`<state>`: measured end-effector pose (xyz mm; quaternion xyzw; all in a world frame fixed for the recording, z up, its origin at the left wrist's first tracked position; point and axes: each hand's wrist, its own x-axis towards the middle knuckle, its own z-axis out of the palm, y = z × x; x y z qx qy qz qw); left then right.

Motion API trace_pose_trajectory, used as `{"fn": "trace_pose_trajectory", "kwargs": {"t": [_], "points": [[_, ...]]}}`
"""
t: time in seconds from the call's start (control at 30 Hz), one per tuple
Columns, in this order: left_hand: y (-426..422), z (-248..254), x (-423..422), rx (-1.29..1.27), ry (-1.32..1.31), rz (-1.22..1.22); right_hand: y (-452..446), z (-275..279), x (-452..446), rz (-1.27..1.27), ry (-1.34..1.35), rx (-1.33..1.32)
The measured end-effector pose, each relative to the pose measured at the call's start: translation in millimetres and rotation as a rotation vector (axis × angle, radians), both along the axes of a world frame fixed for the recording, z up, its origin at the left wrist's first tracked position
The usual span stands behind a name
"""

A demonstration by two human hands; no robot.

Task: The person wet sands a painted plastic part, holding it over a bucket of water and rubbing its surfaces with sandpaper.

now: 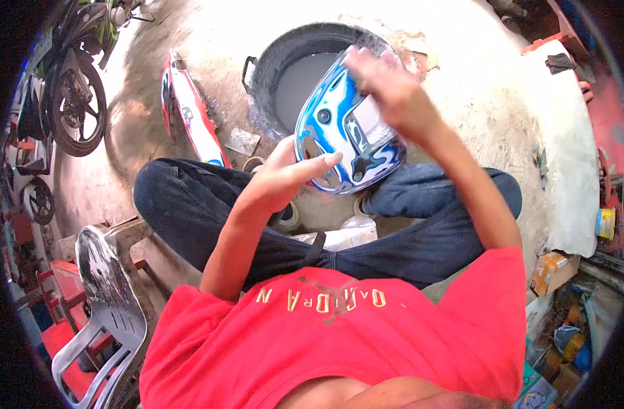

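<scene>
Just before the dark tub, the left hand grips a blue-and-white shell; the right hand, near the tub, is too blurred to tell.

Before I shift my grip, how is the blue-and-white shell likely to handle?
The blue-and-white shell is probably stiff, since its curved form shows no sag in the left hand. Its smooth, shiny-looking finish may make it slippery. Set down, it could rock or roll, given its rounded outside.
</scene>
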<state>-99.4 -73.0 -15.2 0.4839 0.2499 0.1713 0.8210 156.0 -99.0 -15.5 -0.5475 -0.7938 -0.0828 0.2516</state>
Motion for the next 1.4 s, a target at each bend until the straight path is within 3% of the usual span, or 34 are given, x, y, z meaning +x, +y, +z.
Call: {"fn": "trace_pose_trajectory", "kwargs": {"t": [0.07,0.13,0.27,0.4,0.47,0.57,0.6,0.73,0.8,0.87,0.93,1.03,1.07,1.13,1.17,1.27,1.33,1.4], "points": [[0.4,-7.0,-1.2,0.015,-0.009,0.003,-22.7,6.8,-42.5,0.235,0.148,-0.08],[2.7,-10.6,-2.7,-0.009,-0.017,-0.005,-30.0,20.5,-52.5,0.38,0.046,-0.107],[4.7,0.5,-1.0,-0.044,0.079,-0.089,2.8,13.0,1.6,-0.06,0.053,-0.008],[-0.7,-21.2,-1.2,0.119,-0.111,0.12,-31.8,18.6,-63.5,0.381,0.109,-0.067],[3.1,-18.4,-5.6,0.1,0.016,0.018,-24.8,20.5,-51.0,0.363,0.06,-0.069],[2.4,5.0,0.3,0.005,0.056,-0.055,10.6,15.1,-0.4,-0.052,0.072,0.038],[-1.8,2.3,-1.4,0.014,0.045,-0.054,9.8,11.0,3.4,-0.07,-0.029,0.031],[3.4,-10.6,1.1,0.16,-0.021,-0.021,-27.7,17.3,-60.9,0.393,0.022,-0.087],[2.1,-11.6,2.3,0.255,-0.017,0.0,-16.6,21.4,-44.4,0.332,-0.003,-0.016],[1.1,5.9,-0.2,0.131,0.124,-0.083,12.6,12.5,-2.0,0.022,-0.03,0.09],[4.1,7.9,-2.0,0.11,0.18,-0.15,13.3,20.3,1.3,-0.056,-0.051,0.099],[-0.5,-7.9,1.4,0.253,-0.066,0.039,-19.0,10.6,-58.8,0.289,0.072,0.033],[2.0,-7.7,0.9,0.266,-0.03,0.034,-24.8,18.1,-66.7,0.419,0.011,-0.01],[2.4,-7.8,-1.2,0.275,0.045,0.013,-12.0,23.4,-47.6,0.324,-0.008,0.06],[4.3,-2.8,-2.0,0.112,0.108,-0.044,-1.2,26.2,-30.0,0.156,0.065,0.009],[3.6,0.3,-3.5,0.096,0.122,-0.079,11.5,15.5,-2.6,-0.085,-0.094,0.122],[0.5,-4.7,0.8,0.085,0.036,0.027,-11.9,9.2,-45.6,0.083,0.105,0.06],[-1.6,-11.8,0.7,0.157,-0.043,0.178,-31.2,20.8,-68.4,0.331,0.024,-0.025]]}}
